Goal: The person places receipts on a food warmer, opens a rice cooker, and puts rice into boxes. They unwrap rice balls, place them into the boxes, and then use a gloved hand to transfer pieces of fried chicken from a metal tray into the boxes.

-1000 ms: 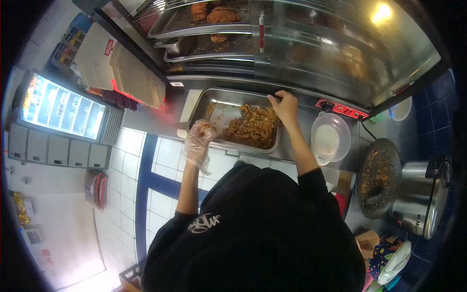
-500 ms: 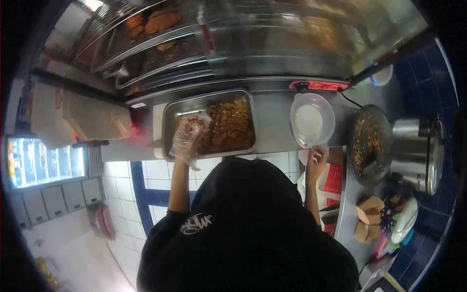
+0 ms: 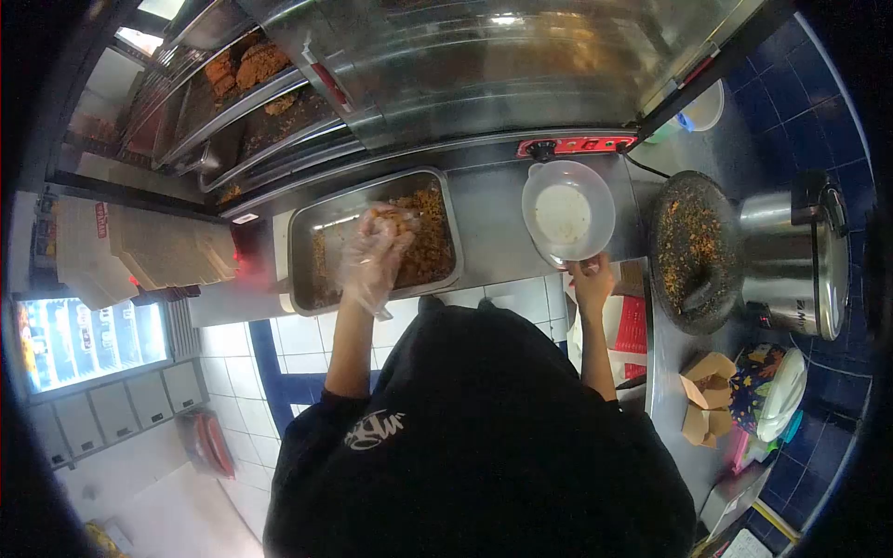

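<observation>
A deep metal tray (image 3: 302, 223) holds browned, chopped food (image 3: 428, 237), mostly in its right half. Over the middle of it is my left hand (image 3: 374, 256), in a clear plastic glove, its fingers closed around some of the food. To the right, on the steel counter (image 3: 498, 223), a white round plastic bowl (image 3: 567, 212) shows a little residue at its bottom. My right hand (image 3: 591, 279) is bare and grips the bowl's near rim with thumb and fingers.
A stone mortar (image 3: 696, 251) with crumbs and a steel cooker (image 3: 791, 265) stand at the right. Cardboard boxes (image 3: 153, 242) lie at the left. A glass-fronted warmer (image 3: 465, 74) runs behind the counter. Below the mortar is an open carton (image 3: 707, 409).
My left hand has risen from the food with its fingers gathered around some. My right hand has closed on the bowl's rim. The view has shifted and turned slightly.
</observation>
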